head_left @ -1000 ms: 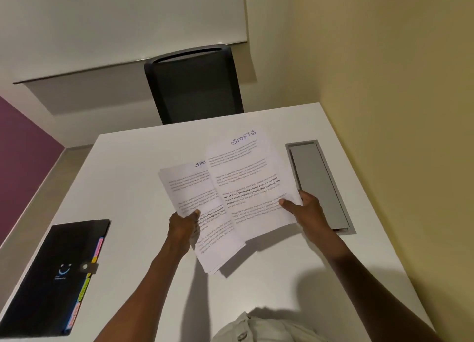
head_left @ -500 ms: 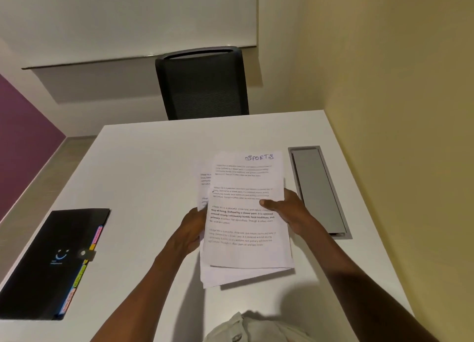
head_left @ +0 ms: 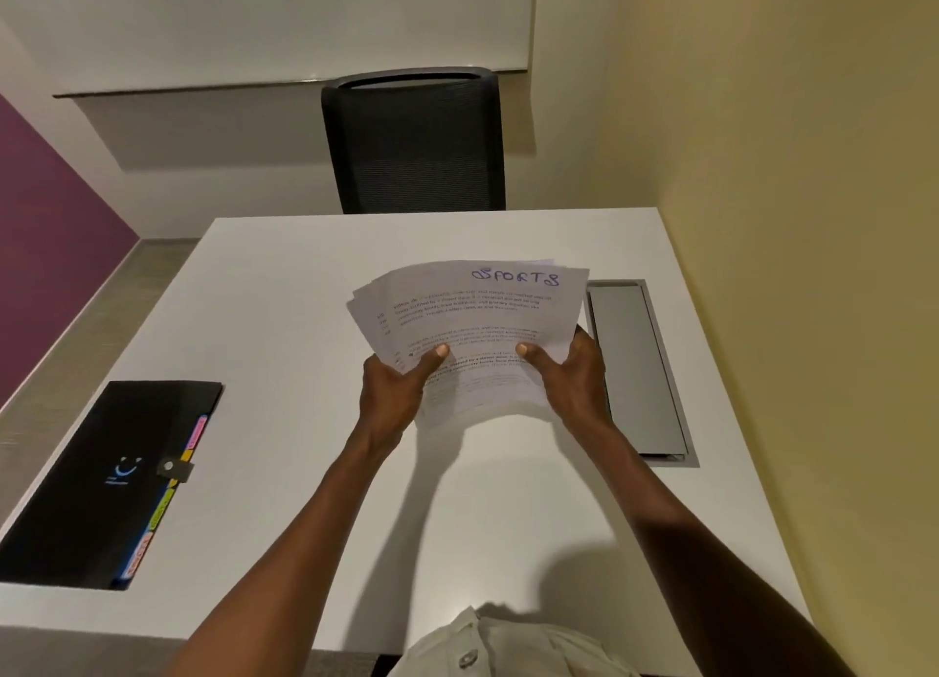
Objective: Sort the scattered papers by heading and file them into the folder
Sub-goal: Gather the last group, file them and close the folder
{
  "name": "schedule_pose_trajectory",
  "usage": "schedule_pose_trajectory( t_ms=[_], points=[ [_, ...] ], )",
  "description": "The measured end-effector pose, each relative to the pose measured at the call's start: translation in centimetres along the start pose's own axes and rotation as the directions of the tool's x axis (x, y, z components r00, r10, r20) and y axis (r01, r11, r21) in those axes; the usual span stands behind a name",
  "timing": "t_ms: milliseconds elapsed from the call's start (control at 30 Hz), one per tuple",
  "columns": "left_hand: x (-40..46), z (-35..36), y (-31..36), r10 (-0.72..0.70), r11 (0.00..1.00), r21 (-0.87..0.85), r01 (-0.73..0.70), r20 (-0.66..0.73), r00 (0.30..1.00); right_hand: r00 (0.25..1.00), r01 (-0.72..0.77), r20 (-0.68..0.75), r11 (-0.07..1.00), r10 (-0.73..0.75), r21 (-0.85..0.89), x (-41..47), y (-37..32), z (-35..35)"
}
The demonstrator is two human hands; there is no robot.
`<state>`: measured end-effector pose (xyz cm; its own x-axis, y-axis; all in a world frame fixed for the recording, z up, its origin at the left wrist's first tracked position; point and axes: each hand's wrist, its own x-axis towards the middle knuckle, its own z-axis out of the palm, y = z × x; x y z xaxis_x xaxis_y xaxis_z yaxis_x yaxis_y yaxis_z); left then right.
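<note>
We see both hands holding one stack of papers (head_left: 472, 336) up above the middle of the white table (head_left: 284, 290), clear of its surface. The left hand (head_left: 394, 397) grips the stack's left edge, thumb laid over the top sheet and fingers tucked beneath. The right hand (head_left: 569, 376) grips the right edge the same way, thumb on top. The sheets are fanned a little at the upper left, so several edges show. The top sheet bears the handwritten heading "SPORTS" in blue at its upper right, above printed paragraphs; the small print is too blurred for us to read.

The black folder (head_left: 96, 483) lies closed on the table's left side, well apart from the papers, with coloured tabs along its right edge and a snap strap. A grey cable hatch (head_left: 637, 371) sits in the table just right of the right hand. A black chair (head_left: 414, 142) stands behind the far edge.
</note>
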<state>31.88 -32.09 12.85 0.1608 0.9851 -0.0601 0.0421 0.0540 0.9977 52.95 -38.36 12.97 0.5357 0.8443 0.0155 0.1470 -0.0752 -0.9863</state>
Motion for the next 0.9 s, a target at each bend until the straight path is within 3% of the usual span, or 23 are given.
schedule_pose_trajectory(
  t_ms=[233,400,600,733,900],
  points=[
    [-1.4,-0.5,-2.6,-0.138,0.987,0.072,0.142,-0.053,0.989,0.979,-0.175,0.122,0.981,0.164,0.083,-1.1,3.1,0.1],
    [-1.2,0.6,-2.2,-0.154,0.982,0.098,0.164,-0.102,0.983,0.976,-0.185,0.125,0.982,0.179,0.038,-0.8,2.9,1.0],
    [-0.4,1.0,-1.1,-0.100,0.995,0.001,0.100,-0.072,0.992,0.988,-0.140,0.073,0.988,0.135,0.062,0.4,1.3,0.9],
    [-0.9,0.7,-3.1,-0.186,0.979,0.068,0.194,-0.107,0.977,0.955,-0.249,0.169,0.968,0.245,0.006,-0.3,2.9,1.3],
    [-0.8,0.7,-3.8,-0.210,0.977,0.002,0.213,-0.138,0.968,0.963,-0.212,0.169,0.977,0.209,-0.002,-0.4,3.0,1.9]
  ],
)
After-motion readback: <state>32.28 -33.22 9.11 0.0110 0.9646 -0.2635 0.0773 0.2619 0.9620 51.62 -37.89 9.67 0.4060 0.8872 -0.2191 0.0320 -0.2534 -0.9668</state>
